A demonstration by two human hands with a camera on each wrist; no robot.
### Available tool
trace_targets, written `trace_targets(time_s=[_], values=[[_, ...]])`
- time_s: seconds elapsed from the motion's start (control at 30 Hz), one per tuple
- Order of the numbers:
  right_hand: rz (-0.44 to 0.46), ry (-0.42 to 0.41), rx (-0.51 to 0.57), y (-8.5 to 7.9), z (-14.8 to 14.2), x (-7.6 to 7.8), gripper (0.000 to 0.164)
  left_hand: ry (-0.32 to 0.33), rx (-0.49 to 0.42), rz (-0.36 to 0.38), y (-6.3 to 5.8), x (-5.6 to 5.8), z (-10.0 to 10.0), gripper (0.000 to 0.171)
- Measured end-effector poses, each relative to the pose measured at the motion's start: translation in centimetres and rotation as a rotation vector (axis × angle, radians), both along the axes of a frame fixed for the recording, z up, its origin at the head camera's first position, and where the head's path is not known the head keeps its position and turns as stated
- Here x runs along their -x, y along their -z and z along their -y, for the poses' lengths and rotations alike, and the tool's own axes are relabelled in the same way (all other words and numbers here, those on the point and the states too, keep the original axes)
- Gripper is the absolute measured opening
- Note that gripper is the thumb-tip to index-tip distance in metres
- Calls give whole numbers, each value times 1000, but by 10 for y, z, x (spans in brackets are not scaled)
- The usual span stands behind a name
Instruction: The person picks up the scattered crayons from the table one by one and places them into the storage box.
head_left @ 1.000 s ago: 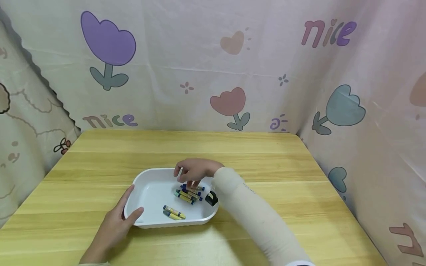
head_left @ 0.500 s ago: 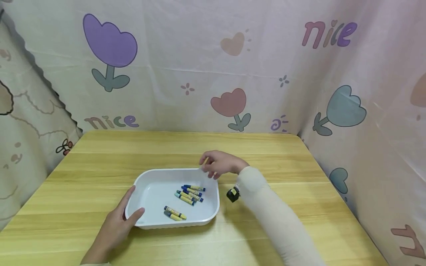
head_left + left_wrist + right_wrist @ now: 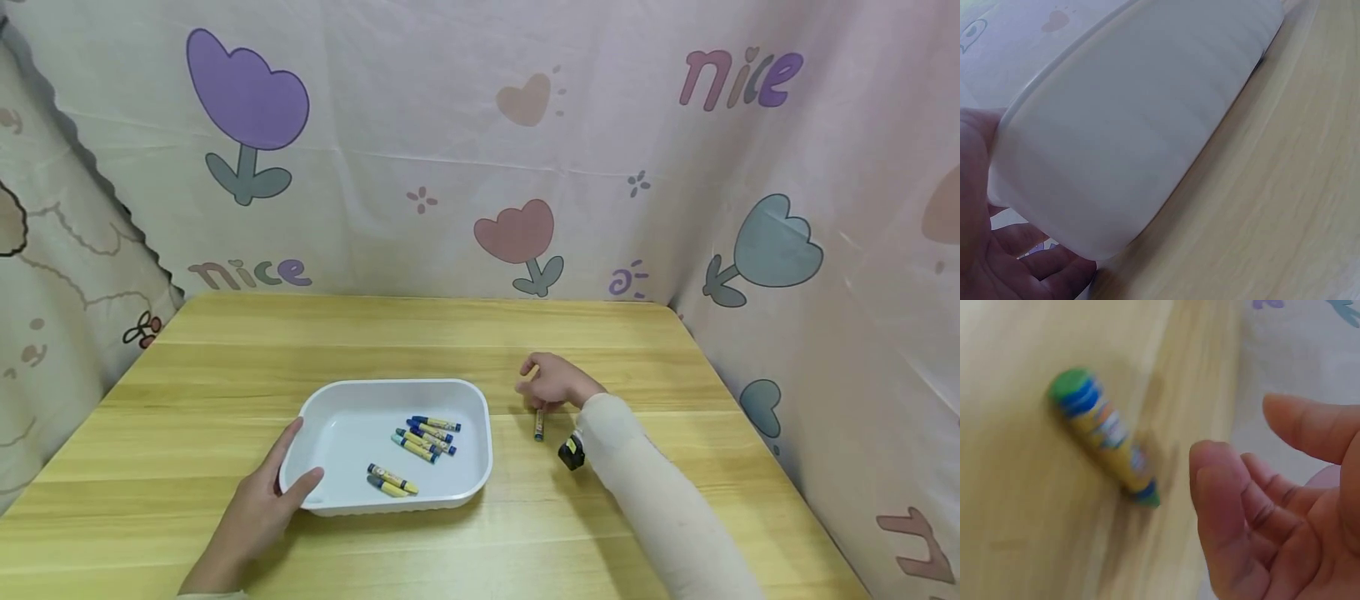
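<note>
My left hand (image 3: 255, 492) grips the left end of a white plastic tray (image 3: 486, 467), its thumb over the near rim. In the left wrist view, the fingers (image 3: 1066, 269) of that hand curl round the tray's end. Inside lie several crayons (image 3: 427, 437) with yellow wrappers and blue ends. To the right of the tray, my right hand (image 3: 553, 382) hovers just over a single crayon (image 3: 539, 425) on the table. The right wrist view shows this green crayon (image 3: 1107, 437) apart from the fingers, with thumb and fingertips separated and nothing between them.
A wooden table (image 3: 600, 533) carries everything. Patterned cloth (image 3: 405, 100) hangs along the back and both sides. A small black wrist camera (image 3: 572, 451) sits at the right cuff, low over the table.
My right hand has moved from above the crayons in the tray, across its rim, to the table on the right. A crayon now shows beneath it. The left hand stays put.
</note>
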State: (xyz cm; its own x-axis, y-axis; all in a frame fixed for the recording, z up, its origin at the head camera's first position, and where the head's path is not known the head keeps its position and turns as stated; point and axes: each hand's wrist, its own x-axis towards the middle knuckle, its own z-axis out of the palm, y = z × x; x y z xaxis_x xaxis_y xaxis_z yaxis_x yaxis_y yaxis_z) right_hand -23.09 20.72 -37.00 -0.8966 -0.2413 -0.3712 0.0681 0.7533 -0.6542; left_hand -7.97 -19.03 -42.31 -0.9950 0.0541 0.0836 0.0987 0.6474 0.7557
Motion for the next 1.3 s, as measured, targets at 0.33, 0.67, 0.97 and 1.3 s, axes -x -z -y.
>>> trace_targets(time_s=[0.33,0.67,0.97,1.3], values=[[51,32,-216,10,-14,-11,40,1,-3,14,1,0,0,78],[12,40,-129,17,-17,-5,30,-1,-4,12,1,1,0,78],[39,26,46,14,-8,-4,25,-4,3,5,2,-1,0,78],[53,-27,194,-6,13,2,33,-6,-1,9,1,-1,0,77]])
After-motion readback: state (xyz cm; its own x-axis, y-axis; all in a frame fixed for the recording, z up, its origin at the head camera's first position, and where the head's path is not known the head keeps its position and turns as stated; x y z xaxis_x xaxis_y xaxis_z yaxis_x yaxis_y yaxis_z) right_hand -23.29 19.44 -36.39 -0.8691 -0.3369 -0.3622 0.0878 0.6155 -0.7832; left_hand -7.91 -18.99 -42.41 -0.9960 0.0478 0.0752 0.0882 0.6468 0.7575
